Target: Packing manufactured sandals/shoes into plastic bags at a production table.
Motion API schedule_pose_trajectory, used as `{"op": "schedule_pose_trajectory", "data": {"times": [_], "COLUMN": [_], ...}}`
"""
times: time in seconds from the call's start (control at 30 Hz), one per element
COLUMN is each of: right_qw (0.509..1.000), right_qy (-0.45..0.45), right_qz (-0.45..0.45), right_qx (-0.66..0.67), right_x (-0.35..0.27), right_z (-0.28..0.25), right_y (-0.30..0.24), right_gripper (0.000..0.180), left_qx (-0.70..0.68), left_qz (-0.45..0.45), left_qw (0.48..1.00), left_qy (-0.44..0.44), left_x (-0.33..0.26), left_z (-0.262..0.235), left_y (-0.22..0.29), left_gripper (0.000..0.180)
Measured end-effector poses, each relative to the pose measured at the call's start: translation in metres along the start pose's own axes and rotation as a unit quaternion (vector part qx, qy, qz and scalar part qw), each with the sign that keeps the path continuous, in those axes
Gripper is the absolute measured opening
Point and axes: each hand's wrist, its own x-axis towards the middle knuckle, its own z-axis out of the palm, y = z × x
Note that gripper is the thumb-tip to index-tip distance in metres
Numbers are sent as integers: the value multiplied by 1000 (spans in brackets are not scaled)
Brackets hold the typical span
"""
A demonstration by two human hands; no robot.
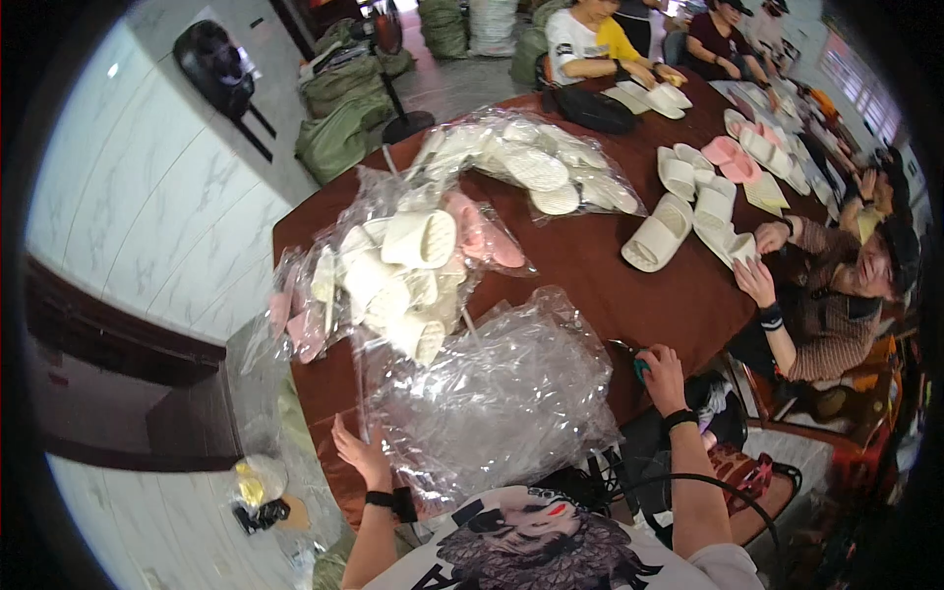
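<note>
At the table's near right edge, my right hand (663, 378) is closed round a small green-handled tool (641, 367). A thin dark part sticks out leftward from it; its exact kind is mostly hidden. My left hand (363, 454) has its fingers stretched apart beside the left edge of a large, crumpled clear plastic bag (501, 393). Whether it touches the bag I cannot tell. Beyond that bag, white slippers (418, 239) and pink slippers (484, 232) in clear wrapping are heaped at the left.
More wrapped white slippers (536, 167) lie at the back of the brown-covered table (580, 258). Loose white slippers (659, 232) and a pink pair (732, 158) are to the right, where a co-worker's hands (757, 279) touch one. A black pouch (590, 108) lies farther back. Other people sit round the table.
</note>
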Motion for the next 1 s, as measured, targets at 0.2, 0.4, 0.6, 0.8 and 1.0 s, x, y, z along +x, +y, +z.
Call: {"op": "schedule_pose_trajectory", "data": {"times": [0.2,0.4,0.6,0.8,1.0], "right_qw": [986,990,990,971,883], "right_qy": [123,140,108,50,152], "right_qz": [103,18,-32,9,193], "right_qx": [48,28,86,235,400], "right_x": [15,61,48,54,60], "right_z": [0,21,23,0,0], "right_y": [41,55,73,71,108], "right_gripper": [37,34,42,32,25], "left_qx": [-433,-13,-210,-42,-25], "left_qz": [9,307,203,288,254], "left_qw": [892,950,938,943,957], "left_qy": [-127,-54,-185,-162,-136], "left_x": [76,185,294,294,286], "left_z": [7,83,153,157,141], "left_y": [118,158,147,151,162], "left_gripper": [63,68,72,63,65]}}
